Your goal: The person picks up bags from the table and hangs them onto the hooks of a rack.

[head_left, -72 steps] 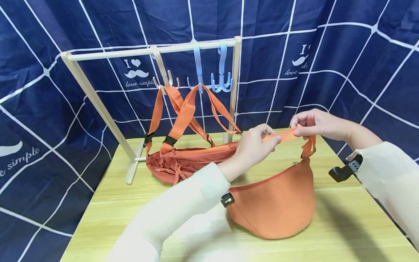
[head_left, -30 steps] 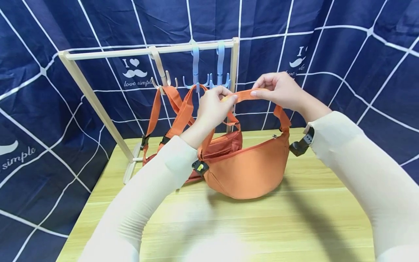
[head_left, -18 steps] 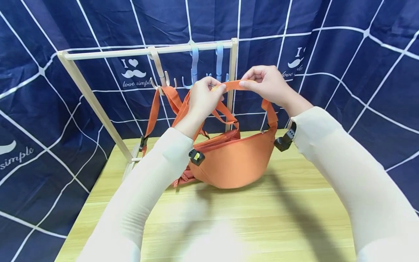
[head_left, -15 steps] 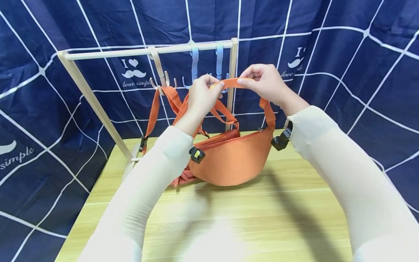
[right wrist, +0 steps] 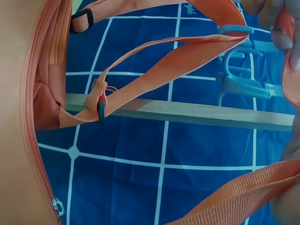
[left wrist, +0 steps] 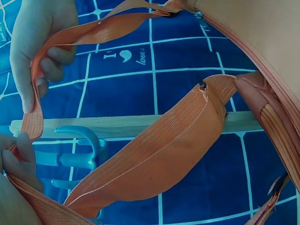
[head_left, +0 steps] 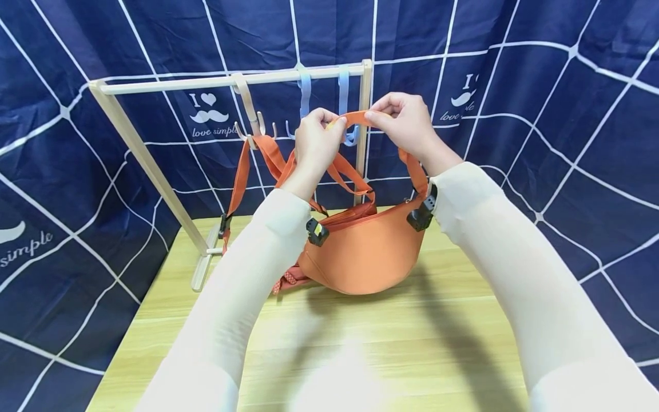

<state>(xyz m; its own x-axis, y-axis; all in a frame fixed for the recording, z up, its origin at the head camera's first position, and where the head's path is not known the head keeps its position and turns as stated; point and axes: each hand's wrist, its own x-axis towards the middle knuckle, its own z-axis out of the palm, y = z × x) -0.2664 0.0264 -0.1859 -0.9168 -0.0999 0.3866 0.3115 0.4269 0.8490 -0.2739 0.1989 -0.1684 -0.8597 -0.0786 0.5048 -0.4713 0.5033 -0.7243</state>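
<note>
In the head view, my left hand and right hand each pinch a flat orange strap, a short stretch taut between them. From it hangs an orange waist bag, just above the tabletop. Both hands are in front of the rack's right end, beside a blue hook; its prongs appear close to the strap in the left wrist view. A second, redder bag sits behind, partly hidden by the held one. One of its straps loops over another blue hook.
A wooden rack stands on the wood-grain table. A beige hook on its bar carries another orange strap loop. A navy curtain with white lines surrounds the table.
Both hands have raised the strap and moved left and away, to the blue hook. The waist bag has travelled with them and now overlaps the redder bag.
</note>
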